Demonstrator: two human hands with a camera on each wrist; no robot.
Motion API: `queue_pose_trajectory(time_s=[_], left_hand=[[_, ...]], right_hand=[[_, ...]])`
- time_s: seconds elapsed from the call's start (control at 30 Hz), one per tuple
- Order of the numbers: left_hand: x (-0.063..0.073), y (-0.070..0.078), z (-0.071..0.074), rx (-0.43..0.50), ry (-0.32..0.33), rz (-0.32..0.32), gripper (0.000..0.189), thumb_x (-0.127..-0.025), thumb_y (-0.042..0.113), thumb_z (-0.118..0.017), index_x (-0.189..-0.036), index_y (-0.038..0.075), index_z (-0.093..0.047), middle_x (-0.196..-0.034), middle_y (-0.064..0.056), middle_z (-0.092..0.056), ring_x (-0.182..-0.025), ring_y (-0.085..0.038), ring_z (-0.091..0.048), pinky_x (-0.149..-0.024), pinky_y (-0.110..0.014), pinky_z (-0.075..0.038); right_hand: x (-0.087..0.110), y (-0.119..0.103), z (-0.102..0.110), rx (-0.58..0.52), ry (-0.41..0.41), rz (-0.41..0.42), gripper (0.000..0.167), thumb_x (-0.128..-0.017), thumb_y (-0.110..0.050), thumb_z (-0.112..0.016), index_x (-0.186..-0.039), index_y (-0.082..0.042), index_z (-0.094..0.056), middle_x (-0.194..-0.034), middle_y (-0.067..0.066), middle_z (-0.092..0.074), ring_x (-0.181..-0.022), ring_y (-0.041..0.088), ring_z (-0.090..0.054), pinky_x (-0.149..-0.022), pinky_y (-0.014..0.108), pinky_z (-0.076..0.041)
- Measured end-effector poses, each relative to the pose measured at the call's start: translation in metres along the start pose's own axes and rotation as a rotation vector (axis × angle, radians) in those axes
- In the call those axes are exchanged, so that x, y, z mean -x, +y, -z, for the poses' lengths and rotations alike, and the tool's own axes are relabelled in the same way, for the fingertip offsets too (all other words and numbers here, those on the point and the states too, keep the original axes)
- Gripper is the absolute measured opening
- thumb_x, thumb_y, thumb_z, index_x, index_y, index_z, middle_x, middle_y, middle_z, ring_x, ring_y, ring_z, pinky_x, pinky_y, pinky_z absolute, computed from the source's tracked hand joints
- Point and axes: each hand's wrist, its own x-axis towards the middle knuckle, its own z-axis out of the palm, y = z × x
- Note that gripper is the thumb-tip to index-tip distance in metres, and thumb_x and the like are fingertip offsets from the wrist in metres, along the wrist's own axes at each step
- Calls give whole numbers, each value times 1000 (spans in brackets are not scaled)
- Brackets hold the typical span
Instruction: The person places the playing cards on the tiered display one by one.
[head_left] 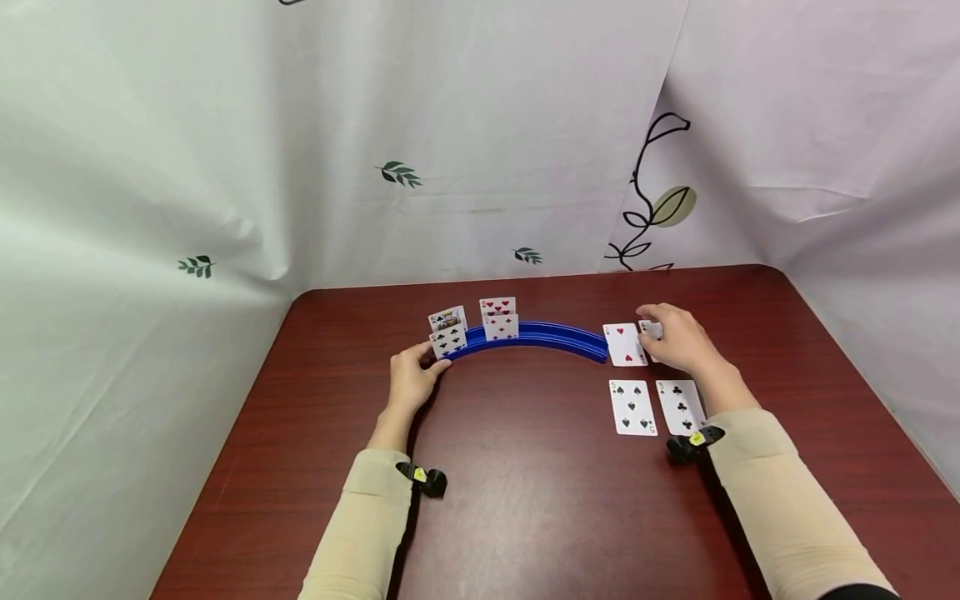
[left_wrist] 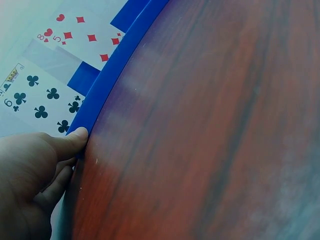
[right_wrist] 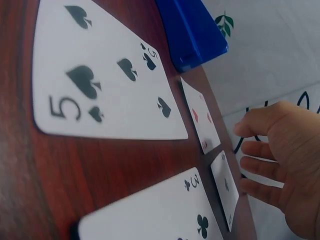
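Note:
My left hand [head_left: 410,382] pinches the left end of a curved blue card holder [head_left: 558,335], its thumb on the front edge in the left wrist view. Standing in the holder are a king [head_left: 447,318] behind a six of clubs [head_left: 449,342], and an eight of hearts [head_left: 497,305] behind a five of diamonds [head_left: 501,327]. My right hand [head_left: 678,342], its fingers loosely bent and holding nothing, hovers over a black-suited card [right_wrist: 226,186] lying on the table. That card is partly hidden by the hand in the head view.
Beside it lies a card with two red pips [head_left: 625,345], close to the holder's right end. Nearer me lie a five of spades [head_left: 633,408] and a three of clubs [head_left: 680,406]. A printed white curtain [head_left: 480,133] hangs behind the dark red table [head_left: 540,500].

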Motion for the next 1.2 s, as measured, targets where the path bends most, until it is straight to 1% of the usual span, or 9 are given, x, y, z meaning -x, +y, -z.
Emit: queue_pose_trajectory(time_s=[0.2, 0.43, 0.67, 0.8, 0.9, 1.03, 1.2], left_hand=[[0, 1, 1, 12, 2, 6, 34, -84, 12, -84, -116, 2, -75, -100, -17, -76, -97, -31, -73, -91, -46, -56], [0, 1, 0, 4, -3, 9, 33, -84, 13, -84, -115, 4, -76, -100, -15, -76, -97, -29, -73, -93, -45, -54], [0, 0, 0, 7, -1, 3, 34, -84, 13, -84, -116, 4, -76, -101, -15, -76, -98, -30, -72, -93, -45, -55], [0, 1, 0, 10, 0, 2, 35, -84, 12, -84, -117, 4, -76, -102, -16, -76, -98, -30, -72, -92, -45, -55], [1, 0, 0, 14, -1, 3, 34, -84, 11, -84, -116, 3, -76, -101, -16, -76, -97, -30, -73, -92, -45, -55], [1, 0, 0, 13, -2, 9, 33, -85, 11, -83, -117, 3, -76, -101, -16, -76, -97, -30, -73, -91, -45, -56], [0, 1, 0, 4, -5, 8, 32, -86, 11, -82, -116, 3, -76, -101, -16, -76, -98, -30, -72, -90, -45, -56]], right_hand=[[2, 2, 3, 12, -62, -28, 51, -86, -7, -66, -135, 4, -56, -135, 27, -53, -124, 46, -49, -101, 67, -39], [2, 8, 4, 37, -98, -37, 59, -81, -7, -67, -137, 6, -53, -139, 28, -48, -129, 48, -45, -104, 67, -38], [4, 11, 7, 62, -162, -67, 69, -83, -11, -70, -145, 9, -45, -147, 32, -39, -136, 51, -37, -107, 68, -33], [6, 13, 8, 97, -211, -95, 73, -86, -16, -70, -148, 9, -40, -150, 35, -33, -138, 54, -32, -108, 71, -31], [7, 13, 9, 116, -239, -113, 75, -86, -18, -69, -149, 8, -38, -151, 35, -32, -138, 55, -31, -107, 73, -30], [8, 15, 9, 127, -254, -128, 76, -87, -20, -68, -151, 6, -37, -153, 33, -31, -139, 54, -30, -106, 76, -27], [9, 17, 10, 132, -273, -141, 78, -89, -23, -67, -153, 6, -33, -155, 35, -26, -142, 55, -24, -106, 78, -22]])
